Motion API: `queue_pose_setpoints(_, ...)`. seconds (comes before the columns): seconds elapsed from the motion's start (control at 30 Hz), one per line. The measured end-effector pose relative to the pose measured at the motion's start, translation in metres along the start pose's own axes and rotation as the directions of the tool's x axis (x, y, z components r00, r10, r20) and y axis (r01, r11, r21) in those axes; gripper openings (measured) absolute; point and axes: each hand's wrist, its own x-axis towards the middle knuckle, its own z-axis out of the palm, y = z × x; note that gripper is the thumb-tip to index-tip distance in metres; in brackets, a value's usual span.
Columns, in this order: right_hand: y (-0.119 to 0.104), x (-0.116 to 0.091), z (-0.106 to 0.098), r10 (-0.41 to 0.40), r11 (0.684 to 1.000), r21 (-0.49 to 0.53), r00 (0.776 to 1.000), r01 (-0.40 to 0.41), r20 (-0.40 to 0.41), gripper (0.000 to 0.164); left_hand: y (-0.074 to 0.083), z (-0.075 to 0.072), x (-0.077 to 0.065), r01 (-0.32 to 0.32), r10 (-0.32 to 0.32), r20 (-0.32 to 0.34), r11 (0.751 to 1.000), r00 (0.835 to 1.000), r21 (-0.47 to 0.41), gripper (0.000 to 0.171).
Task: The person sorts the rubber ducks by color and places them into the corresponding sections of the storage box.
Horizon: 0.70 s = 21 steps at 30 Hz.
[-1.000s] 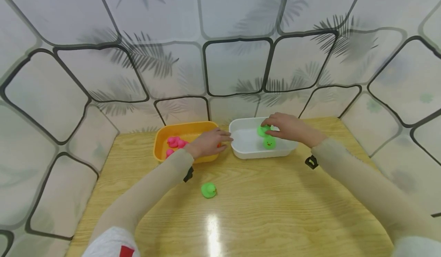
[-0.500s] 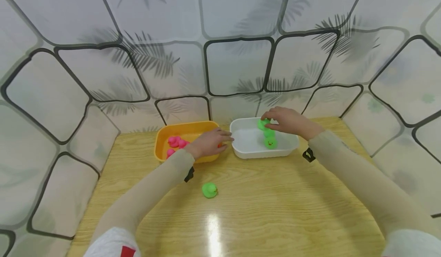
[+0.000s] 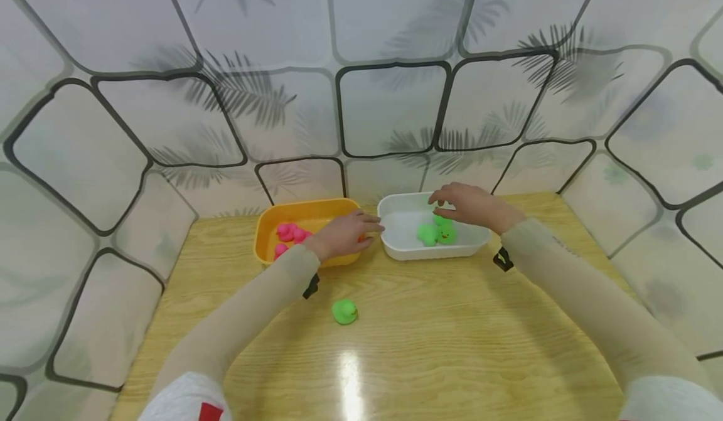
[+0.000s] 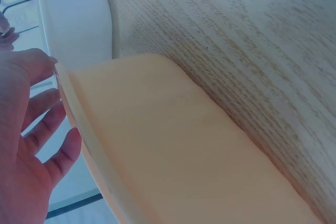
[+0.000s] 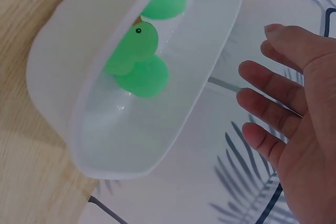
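Observation:
My right hand [image 3: 465,206] hovers over the back of the white tub [image 3: 407,245], its fingers loosely bent with nothing between them. Inside that tub sit green rubber ducks, one at the front left [image 3: 427,234], one beside it [image 3: 446,233] and another partly covered by my fingers [image 3: 440,219]. The right wrist view shows a gap between the right hand [image 5: 294,93] and the tub's rim. My left hand [image 3: 344,234] lies over the right end of the orange tub [image 3: 262,236], fingers extended towards the white one. In the left wrist view its fingertips [image 4: 71,142] are at the orange rim.
Several pink rubber ducks [image 3: 290,233] lie in the orange tub, partly hidden by my left arm. A lone green duck [image 3: 344,312] sits on the wooden table [image 3: 452,339] in front of the tubs. A patterned cloth wall [image 3: 390,113] stands behind and at both sides.
My right hand held a green duck at the back of the white tub. It has let go, and a green duck now sits at the front left. The left hand stayed put.

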Motion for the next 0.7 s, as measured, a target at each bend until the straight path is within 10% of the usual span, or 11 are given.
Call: queue_pose_setpoints(0.7,-0.05,-0.02,0.03,-0.248,0.969,-0.012,0.963,0.248,-0.108,0.02,-0.001,0.0,0.0,-0.004,0.005,-0.015,1.0,1.0,0.03,0.037)
